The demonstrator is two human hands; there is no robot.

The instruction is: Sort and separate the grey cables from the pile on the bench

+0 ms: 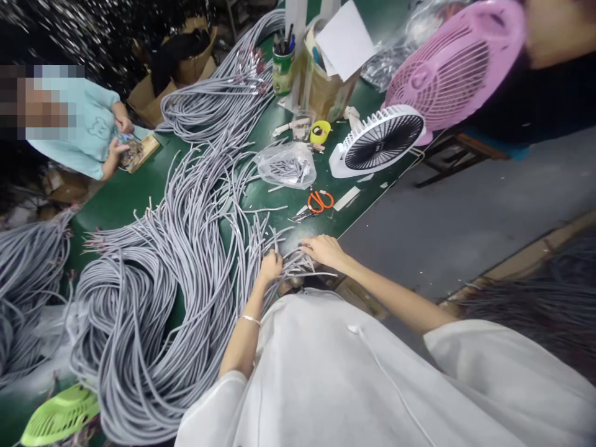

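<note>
Long grey cables [198, 205] lie in a thick, loosely looped bundle across the green table, with many loose ends near my hands. My left hand [271, 267] is closed around grey cable close to the table's near edge, its fingertips curled out of clear sight. To its right, my right hand [325, 251] reaches in with fingers bent and pressed together on cable ends. Several short cable ends spread between the two hands. Just beyond them are orange-handled scissors [320, 202] and a clear plastic bag [286, 166] holding small grey pieces.
A white fan [379, 143] and a pink fan [459, 62] stand at the table's right edge. Behind the bag are a yellow tape roll [320, 131], a pen can [283, 68] and a bin [321, 81]. A person in light blue [81, 118] works across the table.
</note>
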